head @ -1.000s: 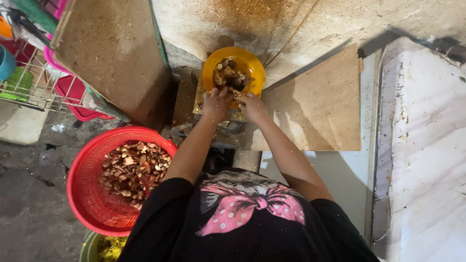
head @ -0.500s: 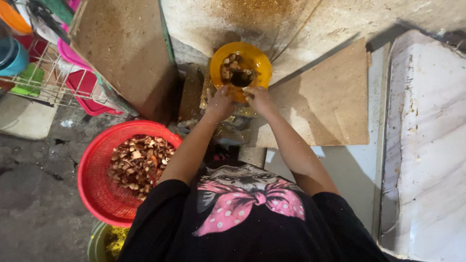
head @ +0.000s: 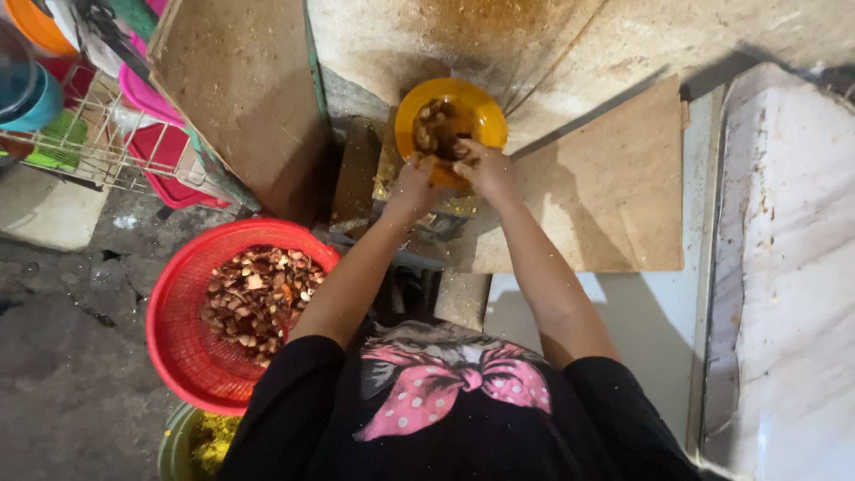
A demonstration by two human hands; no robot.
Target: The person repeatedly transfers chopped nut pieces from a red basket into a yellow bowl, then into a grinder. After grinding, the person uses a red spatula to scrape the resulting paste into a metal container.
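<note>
Both hands, left hand (head: 411,183) and right hand (head: 481,165), are pressed into the brown chunks (head: 438,127) in the yellow bowl (head: 481,111), whether clenched I can't tell; the pieces look light, loose and crumbly, best scooped from underneath.

A black short-sleeved shirt (head: 463,436) covers the person at six o'clock, printed with a pink bow (head: 443,381) dotted white. Both forearms are bare, running toward twelve o'clock; no rings or bands show.
</note>
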